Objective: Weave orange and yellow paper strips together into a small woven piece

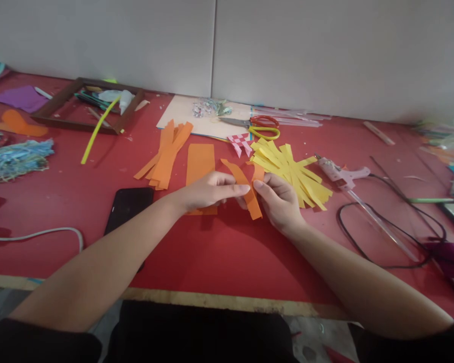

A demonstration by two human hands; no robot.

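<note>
Nearest me on the red table (212, 262), the phone (130, 204) lies partly hidden by the left forearm. Just beyond, I see folded orange paper (253, 205) raised between the left hand (212, 191) and right hand (282, 204), both pinching it thumb over fingers; whether it is one strip or two I can't tell. I judge it light, thin and springy, quick to crease or tear, so I'd take it flat beside the bend, pressing gently. Farther off lie the orange sheet (200, 159), yellow strips (287, 169), orange strips (170, 156) and, beyond, scissors (250, 123).
</note>
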